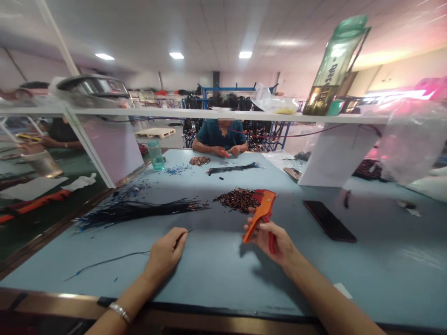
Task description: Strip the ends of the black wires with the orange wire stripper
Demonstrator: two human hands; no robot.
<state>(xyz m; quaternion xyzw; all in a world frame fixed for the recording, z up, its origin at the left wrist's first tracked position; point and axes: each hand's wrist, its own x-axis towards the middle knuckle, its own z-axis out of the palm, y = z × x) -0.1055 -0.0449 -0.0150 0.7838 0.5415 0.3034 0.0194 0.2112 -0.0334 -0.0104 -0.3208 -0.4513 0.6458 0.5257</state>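
My left hand (pixel 166 251) is closed on a thin black wire (pixel 115 257). A short end pokes out past its fingertips, and the blue-tipped tail trails left over the table. In my right hand (pixel 274 239) is an orange and red wire stripper (pixel 261 214), its jaws pointing up and away from me. Just behind the tool lies a heap of small copper-and-black offcuts (pixel 237 200). A long bundle of black wires (pixel 146 210) with blue ends rests left of the heap, beyond my left hand.
A dark phone (pixel 329 220) lies on the blue table (pixel 216 279) at right. Across from me a person (pixel 223 135) works with an orange tool. A shelf (pixel 195 112) spans above, carrying a green bottle (pixel 333 70). A teal bottle (pixel 156 156) stands at the back left.
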